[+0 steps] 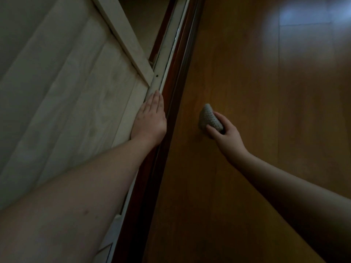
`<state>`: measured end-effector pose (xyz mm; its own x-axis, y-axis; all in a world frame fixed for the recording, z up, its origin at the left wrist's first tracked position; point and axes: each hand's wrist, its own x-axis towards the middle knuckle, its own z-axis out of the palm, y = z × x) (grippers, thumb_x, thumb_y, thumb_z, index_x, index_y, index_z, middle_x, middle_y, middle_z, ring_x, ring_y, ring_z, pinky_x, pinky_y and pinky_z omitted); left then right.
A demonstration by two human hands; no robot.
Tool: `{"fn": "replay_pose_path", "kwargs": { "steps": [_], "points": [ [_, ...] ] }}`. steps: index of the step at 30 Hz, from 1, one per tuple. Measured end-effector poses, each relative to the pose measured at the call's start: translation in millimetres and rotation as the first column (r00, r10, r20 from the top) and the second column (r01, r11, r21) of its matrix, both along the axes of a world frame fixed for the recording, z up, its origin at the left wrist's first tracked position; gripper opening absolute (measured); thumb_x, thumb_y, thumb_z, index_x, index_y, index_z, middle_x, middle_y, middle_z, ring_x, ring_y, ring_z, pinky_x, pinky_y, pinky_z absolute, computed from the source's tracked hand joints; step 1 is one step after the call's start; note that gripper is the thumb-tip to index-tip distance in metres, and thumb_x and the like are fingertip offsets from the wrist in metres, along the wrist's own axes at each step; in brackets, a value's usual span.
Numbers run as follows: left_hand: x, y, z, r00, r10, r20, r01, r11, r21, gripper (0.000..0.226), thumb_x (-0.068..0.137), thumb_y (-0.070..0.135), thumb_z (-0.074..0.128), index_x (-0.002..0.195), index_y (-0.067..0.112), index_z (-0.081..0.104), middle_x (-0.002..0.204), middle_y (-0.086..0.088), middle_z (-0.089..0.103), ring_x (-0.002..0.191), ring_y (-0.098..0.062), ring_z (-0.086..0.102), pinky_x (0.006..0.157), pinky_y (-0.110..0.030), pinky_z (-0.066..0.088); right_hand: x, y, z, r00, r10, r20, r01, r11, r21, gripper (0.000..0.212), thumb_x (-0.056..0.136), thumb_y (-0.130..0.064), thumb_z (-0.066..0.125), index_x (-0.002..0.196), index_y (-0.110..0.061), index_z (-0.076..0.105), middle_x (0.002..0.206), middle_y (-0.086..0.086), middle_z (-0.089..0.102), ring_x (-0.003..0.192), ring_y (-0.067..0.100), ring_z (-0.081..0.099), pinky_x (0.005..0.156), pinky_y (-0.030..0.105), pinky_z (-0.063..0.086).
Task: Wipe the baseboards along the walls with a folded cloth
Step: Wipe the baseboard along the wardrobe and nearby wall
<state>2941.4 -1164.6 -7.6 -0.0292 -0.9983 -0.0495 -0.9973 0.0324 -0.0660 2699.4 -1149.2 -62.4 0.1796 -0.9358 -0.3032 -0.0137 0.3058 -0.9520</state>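
Down at floor level, the fingers [212, 130] and thumb of the right hand [225, 133] curl round a small folded cloth [209, 118], grey and knitted-looking, pinching it by its near end so the rounded far end sticks out over the orange-brown wooden floor [266, 92]. The cloth looks soft, light and easily squashed, so a full-hand hold across the fold would likely keep it from unfolding. To its left, apart from it, runs a dark red-brown baseboard [176, 92]. The left hand [151, 118] lies flat, fingers straight and together, holding nothing, pressed against a pale frame [157, 82] beside a whitish panelled surface [66, 92].
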Motion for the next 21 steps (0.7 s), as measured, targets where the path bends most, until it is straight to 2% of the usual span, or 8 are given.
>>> {"fn": "replay_pose_path", "kwargs": {
  "steps": [3,6,9,11,15,18,21],
  "points": [
    [2.4,-0.8,-0.4,0.998,-0.001,-0.068,0.002,1.000,0.020,0.059,0.103,0.025,0.021,0.157,0.010,0.000,0.166,-0.004,-0.005,0.152,-0.014,-0.007,0.124,-0.033,0.004,9.9,-49.4,3.6,0.999,-0.021,-0.048,0.019,0.999,-0.049,0.057,0.090,-0.031,0.068,0.141,-0.039,0.043,0.125,-0.023,0.054,0.103,-0.010,0.059,0.075,0.010,0.052],
    [2.0,0.3,0.3,0.997,-0.015,-0.077,0.018,0.999,0.030,0.060,0.103,0.024,0.022,0.157,0.008,0.002,0.166,-0.006,-0.004,0.152,-0.015,-0.007,0.124,-0.035,0.007,21.7,-100.3,10.4,0.994,-0.005,-0.106,-0.005,0.995,-0.098,0.059,0.092,-0.031,0.066,0.144,-0.036,0.040,0.133,-0.014,0.051,0.109,-0.002,0.057,0.074,0.013,0.054],
    [2.0,0.4,0.3,0.997,-0.022,-0.073,0.026,0.999,0.047,0.062,0.100,0.027,0.016,0.157,0.007,0.001,0.165,-0.007,-0.005,0.152,-0.016,-0.008,0.124,-0.035,0.005,37.8,-151.0,16.2,0.989,0.021,-0.148,-0.044,0.987,-0.153,0.059,0.094,-0.026,0.063,0.147,-0.032,0.038,0.140,-0.007,0.049,0.119,0.007,0.055,0.090,0.028,0.056],
    [3.4,0.1,-0.5,0.998,-0.026,-0.055,0.029,0.999,0.044,0.062,0.100,0.028,0.015,0.156,0.006,0.000,0.165,-0.008,-0.006,0.151,-0.016,-0.009,0.124,-0.034,0.003,53.0,-183.8,22.4,0.983,0.036,-0.178,-0.073,0.976,-0.203,0.059,0.095,-0.022,0.061,0.148,-0.029,0.037,0.147,-0.004,0.044,0.128,0.011,0.049,0.102,0.038,0.051],
    [2.6,-0.5,-2.4,0.999,-0.033,-0.039,0.034,0.999,0.028,0.061,0.100,0.031,0.013,0.155,0.007,0.000,0.162,-0.006,-0.009,0.151,-0.015,-0.007,0.122,-0.031,-0.003,79.5,-241.0,31.6,0.955,0.041,-0.293,-0.113,0.965,-0.236,0.060,0.097,-0.019,0.057,0.151,-0.023,0.033,0.158,-0.001,0.028,0.143,0.017,0.033,0.115,0.041,0.036],
    [2.9,-0.2,-3.1,0.999,-0.040,-0.032,0.040,0.999,0.021,0.060,0.100,0.030,0.016,0.154,0.006,0.004,0.163,-0.008,-0.002,0.152,-0.016,-0.002,0.123,-0.031,0.000,86.0,-264.8,28.6,0.942,0.065,-0.330,-0.139,0.969,-0.206,0.057,0.097,-0.014,0.055,0.150,-0.020,0.035,0.159,0.003,0.028,0.144,0.020,0.032,0.116,0.043,0.034],
    [3.2,-0.5,-2.9,0.998,-0.045,-0.038,0.046,0.999,0.029,0.060,0.099,0.029,0.016,0.154,0.005,0.005,0.164,-0.009,0.002,0.152,-0.018,0.001,0.124,-0.034,0.005,75.2,-272.7,25.4,0.945,0.121,-0.305,-0.179,0.969,-0.169,0.054,0.097,-0.014,0.054,0.149,-0.022,0.037,0.154,0.006,0.035,0.136,0.020,0.043,0.108,0.041,0.045]
  ]
}}
